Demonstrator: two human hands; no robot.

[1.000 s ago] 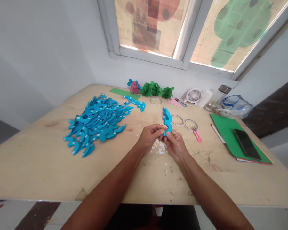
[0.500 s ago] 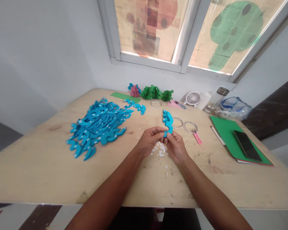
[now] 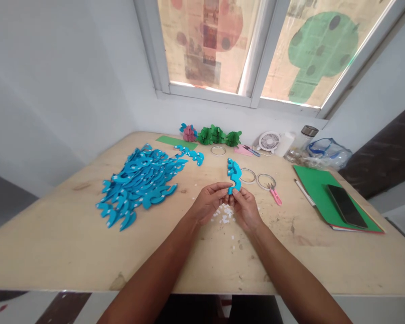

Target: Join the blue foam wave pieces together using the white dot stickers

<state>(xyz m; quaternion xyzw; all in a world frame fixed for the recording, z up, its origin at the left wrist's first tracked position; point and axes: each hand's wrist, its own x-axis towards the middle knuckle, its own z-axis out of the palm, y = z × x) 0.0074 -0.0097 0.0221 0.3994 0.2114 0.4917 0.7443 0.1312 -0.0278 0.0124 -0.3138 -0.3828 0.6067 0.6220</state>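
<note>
Pinched closed, the left hand (image 3: 209,201) and right hand (image 3: 246,208) are gripping a wavy bright-blue paper piece (image 3: 236,171) by its near end; left of it, a heap of similar blue cutouts (image 3: 140,180) is lying on the pale wooden worktop (image 3: 67,252).

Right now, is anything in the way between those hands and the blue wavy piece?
Nothing visible: the left hand and right hand both have fingers on the near end of the blue wavy piece. The white scraps lie nearer the person, not between.
</note>
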